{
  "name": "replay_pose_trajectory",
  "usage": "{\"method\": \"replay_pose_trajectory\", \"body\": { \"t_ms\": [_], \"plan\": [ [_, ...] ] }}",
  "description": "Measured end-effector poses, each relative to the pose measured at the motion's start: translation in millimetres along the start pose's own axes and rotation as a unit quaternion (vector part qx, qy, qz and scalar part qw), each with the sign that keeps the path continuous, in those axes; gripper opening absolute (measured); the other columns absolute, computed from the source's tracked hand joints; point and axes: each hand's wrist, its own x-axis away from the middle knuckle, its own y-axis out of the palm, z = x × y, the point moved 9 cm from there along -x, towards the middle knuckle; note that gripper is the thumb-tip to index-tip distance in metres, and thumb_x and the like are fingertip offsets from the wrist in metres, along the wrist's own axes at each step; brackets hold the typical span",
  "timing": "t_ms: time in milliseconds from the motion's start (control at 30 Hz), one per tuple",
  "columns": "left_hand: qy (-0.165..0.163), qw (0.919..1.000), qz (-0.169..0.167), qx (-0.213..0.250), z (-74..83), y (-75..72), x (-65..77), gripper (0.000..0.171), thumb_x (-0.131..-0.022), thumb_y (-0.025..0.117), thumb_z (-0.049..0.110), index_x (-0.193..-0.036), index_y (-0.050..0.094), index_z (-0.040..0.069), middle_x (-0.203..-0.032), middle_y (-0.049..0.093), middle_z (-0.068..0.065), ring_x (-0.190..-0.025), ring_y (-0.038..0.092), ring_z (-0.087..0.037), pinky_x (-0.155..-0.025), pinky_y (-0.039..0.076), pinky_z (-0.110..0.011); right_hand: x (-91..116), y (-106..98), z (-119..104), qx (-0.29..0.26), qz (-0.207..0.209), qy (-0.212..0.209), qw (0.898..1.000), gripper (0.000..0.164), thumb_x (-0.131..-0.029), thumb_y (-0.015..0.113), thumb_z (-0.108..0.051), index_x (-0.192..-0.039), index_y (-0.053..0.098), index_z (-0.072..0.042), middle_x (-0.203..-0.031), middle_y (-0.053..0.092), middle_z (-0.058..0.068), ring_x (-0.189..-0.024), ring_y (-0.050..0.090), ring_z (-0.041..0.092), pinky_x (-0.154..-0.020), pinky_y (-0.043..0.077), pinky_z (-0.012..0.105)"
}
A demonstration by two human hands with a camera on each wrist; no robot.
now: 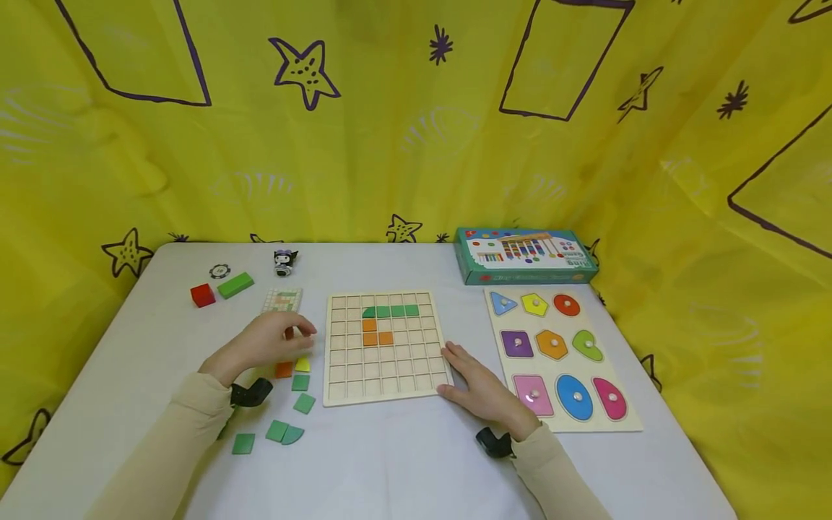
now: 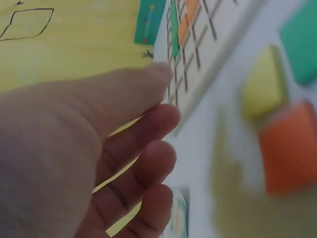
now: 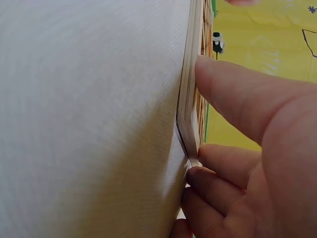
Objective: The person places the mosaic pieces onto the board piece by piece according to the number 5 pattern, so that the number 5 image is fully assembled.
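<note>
My left hand hovers over the loose pieces left of the wooden grid board, its fingers loosely bent. The left wrist view shows its thumb near the index fingertip and nothing between them. An orange square and a yellow piece lie below that hand. My right hand rests against the board's lower right corner, thumb on the front edge and fingers along the right side. Several green pieces form a row on the board, above orange squares.
Green pieces lie scattered at the front left. Behind my left hand is a small pattern card. A shape puzzle board lies right, with a toy box behind it. Red block, green block and figurine stand back left.
</note>
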Motion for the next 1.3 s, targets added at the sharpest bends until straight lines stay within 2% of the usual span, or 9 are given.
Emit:
{"method": "replay_pose_trajectory", "body": {
  "t_ms": [100, 233, 400, 467, 733, 967, 1100, 1300],
  "plan": [
    [-0.024, 0.9994, -0.022, 0.01, -15.4, 0.5, 16.9, 0.026, -0.087, 0.076, 0.026, -0.107, 0.072, 0.009, -0.089, 0.061, 0.004, -0.079, 0.051, -0.019, -0.066, 0.045, -0.032, -0.4, 0.4, -0.2, -0.001, -0.003, 0.001, 1.0, 0.07, -0.094, 0.067, -0.03, -0.149, 0.035, 0.001, -0.157, 0.024, 0.013, -0.144, 0.018, 0.029, -0.112, 0.021, 0.046],
    [-0.027, 0.9989, -0.036, 0.016, -28.8, 1.5, 38.4, 0.036, -0.081, 0.081, 0.034, -0.107, 0.07, 0.011, -0.088, 0.057, 0.003, -0.08, 0.049, -0.019, -0.067, 0.042, -0.032, 0.2, -1.2, -2.7, 0.0, -0.004, -0.004, 1.0, 0.07, -0.095, 0.066, -0.03, -0.149, 0.035, 0.002, -0.157, 0.024, 0.014, -0.144, 0.018, 0.031, -0.112, 0.021, 0.047],
    [-0.037, 0.9983, -0.041, 0.02, -36.0, 4.7, 52.3, 0.042, -0.076, 0.084, 0.036, -0.107, 0.069, 0.013, -0.091, 0.055, 0.003, -0.085, 0.048, -0.02, -0.071, 0.044, -0.031, -0.1, -3.8, -3.8, 0.006, -0.004, -0.007, 1.0, 0.07, -0.095, 0.066, -0.029, -0.149, 0.034, 0.002, -0.157, 0.023, 0.015, -0.144, 0.018, 0.032, -0.112, 0.021, 0.047],
    [-0.041, 0.9982, -0.04, 0.016, -35.9, 5.1, 53.0, 0.041, -0.076, 0.085, 0.034, -0.107, 0.069, 0.013, -0.091, 0.055, 0.003, -0.085, 0.048, -0.02, -0.072, 0.045, -0.031, -0.3, -4.1, -3.3, 0.006, -0.004, -0.005, 1.0, 0.07, -0.095, 0.066, -0.029, -0.149, 0.034, 0.002, -0.157, 0.023, 0.014, -0.144, 0.018, 0.031, -0.112, 0.02, 0.047],
    [-0.02, 0.9993, -0.024, -0.02, -29.7, 4.1, 50.4, 0.027, -0.079, 0.083, 0.025, -0.098, 0.069, 0.013, -0.088, 0.055, 0.004, -0.08, 0.048, -0.018, -0.07, 0.043, -0.031, 0.7, -0.5, -1.1, 0.002, -0.008, -0.004, 1.0, 0.07, -0.095, 0.065, -0.029, -0.149, 0.034, 0.002, -0.157, 0.023, 0.014, -0.144, 0.017, 0.031, -0.112, 0.02, 0.047],
    [-0.05, 0.9987, -0.008, -0.002, -33.6, -0.3, 48.7, 0.022, -0.084, 0.078, 0.02, -0.102, 0.068, 0.011, -0.08, 0.054, 0.002, -0.076, 0.049, -0.018, -0.065, 0.043, -0.03, 0.9, 0.4, -1.3, -0.003, -0.007, -0.003, 1.0, 0.07, -0.095, 0.065, -0.029, -0.149, 0.033, 0.002, -0.158, 0.022, 0.014, -0.144, 0.017, 0.031, -0.112, 0.02, 0.048],
    [-0.035, 0.9993, 0.012, 0.002, -27.0, -7.0, 43.0, 0.021, -0.085, 0.076, 0.016, -0.102, 0.067, 0.008, -0.084, 0.059, 0.003, -0.075, 0.051, -0.017, -0.067, 0.046, -0.028, 1.1, 0.0, -1.8, -0.001, -0.007, -0.005, 1.0, 0.07, -0.095, 0.065, -0.028, -0.149, 0.033, 0.002, -0.158, 0.023, 0.015, -0.144, 0.018, 0.032, -0.112, 0.02, 0.048],
    [-0.006, 0.9992, 0.04, 0.001, -8.1, -12.9, 28.9, 0.019, -0.084, 0.076, 0.012, -0.1, 0.068, 0.006, -0.086, 0.062, 0.003, -0.075, 0.052, -0.016, -0.067, 0.048, -0.028, 0.2, 0.1, -1.1, 0.005, -0.003, -0.009, 1.0, 0.07, -0.095, 0.065, -0.029, -0.149, 0.033, 0.002, -0.157, 0.023, 0.015, -0.144, 0.018, 0.032, -0.112, 0.021, 0.048]
  ]
}}
